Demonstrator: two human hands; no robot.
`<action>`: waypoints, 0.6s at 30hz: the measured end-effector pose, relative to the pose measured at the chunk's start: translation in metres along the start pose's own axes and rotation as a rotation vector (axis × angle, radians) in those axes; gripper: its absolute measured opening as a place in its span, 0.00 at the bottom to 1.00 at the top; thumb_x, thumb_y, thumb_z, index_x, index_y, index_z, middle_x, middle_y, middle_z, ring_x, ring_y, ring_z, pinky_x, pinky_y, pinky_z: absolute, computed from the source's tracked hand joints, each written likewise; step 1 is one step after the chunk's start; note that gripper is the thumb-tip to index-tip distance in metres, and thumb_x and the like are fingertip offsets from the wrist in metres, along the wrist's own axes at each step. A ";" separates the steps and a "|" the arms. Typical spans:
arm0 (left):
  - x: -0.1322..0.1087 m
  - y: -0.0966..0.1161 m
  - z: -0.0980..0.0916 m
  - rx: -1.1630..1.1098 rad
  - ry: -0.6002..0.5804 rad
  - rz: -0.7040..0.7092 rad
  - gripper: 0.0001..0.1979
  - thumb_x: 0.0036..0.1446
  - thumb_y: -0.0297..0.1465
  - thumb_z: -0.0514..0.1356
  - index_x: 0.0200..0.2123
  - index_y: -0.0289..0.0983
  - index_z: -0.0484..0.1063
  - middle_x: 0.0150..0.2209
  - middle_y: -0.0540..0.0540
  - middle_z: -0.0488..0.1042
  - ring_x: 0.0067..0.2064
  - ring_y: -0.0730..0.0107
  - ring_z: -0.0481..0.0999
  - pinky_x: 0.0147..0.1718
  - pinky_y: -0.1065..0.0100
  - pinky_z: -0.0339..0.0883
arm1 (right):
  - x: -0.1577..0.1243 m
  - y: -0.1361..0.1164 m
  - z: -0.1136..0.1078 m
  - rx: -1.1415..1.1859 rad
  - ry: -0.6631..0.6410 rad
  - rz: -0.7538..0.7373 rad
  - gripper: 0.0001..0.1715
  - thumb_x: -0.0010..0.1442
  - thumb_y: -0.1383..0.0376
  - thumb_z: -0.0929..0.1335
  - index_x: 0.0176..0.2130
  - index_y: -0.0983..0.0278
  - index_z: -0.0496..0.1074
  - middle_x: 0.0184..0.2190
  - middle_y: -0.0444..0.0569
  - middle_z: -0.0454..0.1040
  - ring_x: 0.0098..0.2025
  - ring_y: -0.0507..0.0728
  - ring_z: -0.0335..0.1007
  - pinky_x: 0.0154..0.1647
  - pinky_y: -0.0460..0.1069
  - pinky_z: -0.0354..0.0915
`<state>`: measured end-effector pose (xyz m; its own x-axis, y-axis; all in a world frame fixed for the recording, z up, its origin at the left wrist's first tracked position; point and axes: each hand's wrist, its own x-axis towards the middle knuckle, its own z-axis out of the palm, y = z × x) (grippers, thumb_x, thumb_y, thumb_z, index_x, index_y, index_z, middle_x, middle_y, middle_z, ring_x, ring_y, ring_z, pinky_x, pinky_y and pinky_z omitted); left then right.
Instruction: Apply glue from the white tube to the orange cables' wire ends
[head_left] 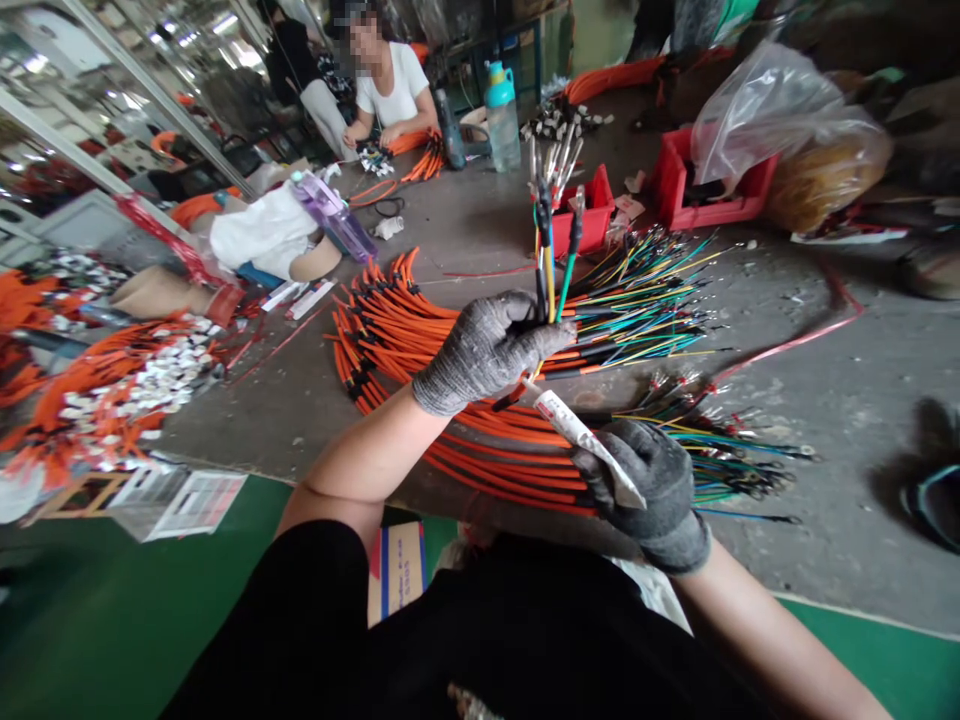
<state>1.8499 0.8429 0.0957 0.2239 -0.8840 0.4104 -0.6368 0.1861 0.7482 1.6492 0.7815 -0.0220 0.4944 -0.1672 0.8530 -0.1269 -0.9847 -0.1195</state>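
Note:
My left hand [487,350], in a grey knit glove, is closed around an upright bundle of wires [553,215]. The wires are black, yellow, blue and green, with metal terminals at their tips. My right hand [649,485], in a darker glove, grips a narrow white label strip [581,435] that runs up to the base of the bundle. Both hands hover over a heap of orange cables [405,330] lying on the grey table [787,380], with loose coloured wire ends fanned out to the right.
Two red bins [679,190] and a clear plastic bag [780,110] stand at the back right. A teal water bottle [501,115] and a purple bottle [334,215] are farther back. Orange cables with white connectors [112,390] pile at left. A seated person [394,85] works opposite.

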 end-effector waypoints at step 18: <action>-0.125 -0.023 -0.001 0.154 -0.166 0.645 0.11 0.69 0.34 0.61 0.36 0.43 0.83 0.25 0.50 0.76 0.25 0.74 0.75 0.26 0.70 0.70 | -0.022 0.019 0.012 0.973 -0.444 0.865 0.36 0.68 0.38 0.64 0.20 0.58 0.65 0.17 0.43 0.66 0.19 0.54 0.59 0.21 0.52 0.61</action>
<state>1.8374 0.9498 0.0272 -0.3436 -0.6734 0.6546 -0.7056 0.6451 0.2932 1.6460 0.7659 -0.0488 0.8210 -0.5594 0.1142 0.0241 -0.1658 -0.9859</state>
